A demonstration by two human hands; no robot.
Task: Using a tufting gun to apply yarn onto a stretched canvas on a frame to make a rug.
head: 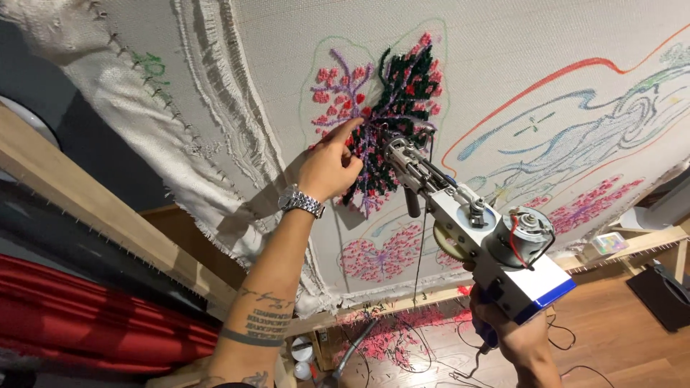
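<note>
A white and blue tufting gun (480, 237) is pressed with its needle tip against a stretched beige cloth (517, 50), at a patch tufted in dark green, red and purple (399, 100). My right hand (514, 332) grips the gun's handle from below. My left hand (329, 162), with a metal wristwatch (302, 201), touches the cloth with its forefinger extended onto the pink and purple tufts just left of the gun's tip. A thin yarn strand (420, 244) hangs down from the gun.
The cloth is stretched on a wooden frame (86, 201) with rows of nails. Drawn outlines in red, blue and pink cover the cloth's right side (575, 136). Pink yarn scraps and cables lie on the wooden floor (402, 341). A red fabric (72, 316) lies at the lower left.
</note>
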